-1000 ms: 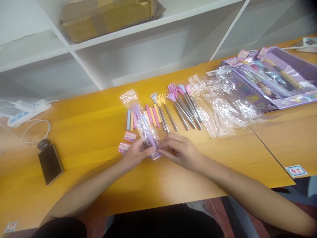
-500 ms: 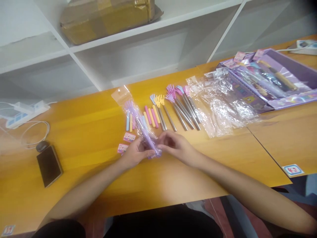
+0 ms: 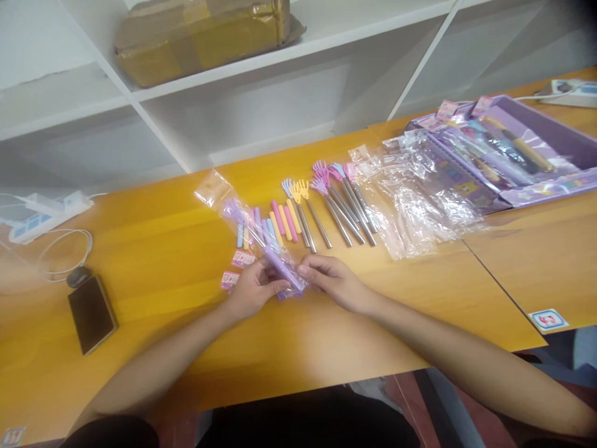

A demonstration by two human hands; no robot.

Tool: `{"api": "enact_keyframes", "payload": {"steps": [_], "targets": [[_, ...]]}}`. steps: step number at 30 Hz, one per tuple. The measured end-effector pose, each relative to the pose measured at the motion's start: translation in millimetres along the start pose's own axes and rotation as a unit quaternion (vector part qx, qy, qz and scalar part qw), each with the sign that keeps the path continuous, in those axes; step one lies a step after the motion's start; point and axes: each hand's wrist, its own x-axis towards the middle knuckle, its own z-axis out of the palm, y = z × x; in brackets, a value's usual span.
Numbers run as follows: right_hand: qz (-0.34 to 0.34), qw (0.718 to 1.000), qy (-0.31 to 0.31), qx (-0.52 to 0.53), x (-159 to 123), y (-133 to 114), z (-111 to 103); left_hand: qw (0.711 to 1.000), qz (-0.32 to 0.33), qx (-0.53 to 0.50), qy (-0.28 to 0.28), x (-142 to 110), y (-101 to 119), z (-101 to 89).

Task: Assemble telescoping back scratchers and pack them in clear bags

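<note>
A purple back scratcher (image 3: pixel 282 266) with a hand-shaped head lies inside a clear plastic bag (image 3: pixel 212 188). My left hand (image 3: pixel 255 287) is closed around the bagged scratcher near its handle end, thumb on top. My right hand (image 3: pixel 330 280) pinches the bag at that same end, its fingertips close to the left thumb. Just beyond my hands lie coloured handle tubes (image 3: pixel 281 221) in pink, yellow, blue and purple. Two small pink printed cards (image 3: pixel 243 259) are beside my left hand, one partly hidden by it.
Several metal scratcher rods (image 3: pixel 342 214) with coloured claw heads lie right of the tubes. Empty clear bags (image 3: pixel 410 205) are heaped farther right, against a purple display box (image 3: pixel 555 183) of packed items. At left are a phone (image 3: pixel 92 314) and a power strip (image 3: pixel 51 214). White shelving (image 3: pixel 261 130) stands behind.
The bagged scratcher has tilted, its head end swinging left, uncovering more tubes. My right fingers have shifted slightly along the bag's near end. The view has shifted a little.
</note>
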Motion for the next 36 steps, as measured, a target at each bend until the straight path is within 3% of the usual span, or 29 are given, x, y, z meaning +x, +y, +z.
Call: {"api": "enact_keyframes", "payload": {"steps": [5,9,14,18,24,30,36], "targets": [[-0.03,0.999,0.003,-0.032,-1.2,-1.9,-0.3,1.0,0.02,0.014,-0.007,0.5,2.1,-0.6],[-0.09,0.987,0.019,-0.132,-2.3,-2.9,-1.1,0.999,0.038,0.021,-0.008,-0.4,5.1,1.3],[-0.22,0.939,0.035,-0.262,-4.5,0.4,-4.4,0.999,0.029,0.014,-0.022,-2.8,5.0,-0.1],[-0.3,0.895,0.047,-0.328,-5.4,1.7,-7.5,0.998,0.045,-0.018,0.026,-0.7,1.1,-5.6],[-0.324,0.857,0.056,-0.397,-7.0,2.7,-10.4,0.989,0.093,-0.087,0.075,4.8,9.4,-4.2],[-0.36,0.814,0.081,-0.45,-10.6,-2.2,-14.2,0.988,0.121,-0.072,0.067,5.7,10.1,-8.6],[-0.389,0.796,0.095,-0.454,-9.7,-4.8,-16.4,0.986,0.126,-0.093,0.055,7.5,4.8,-12.1]]}}
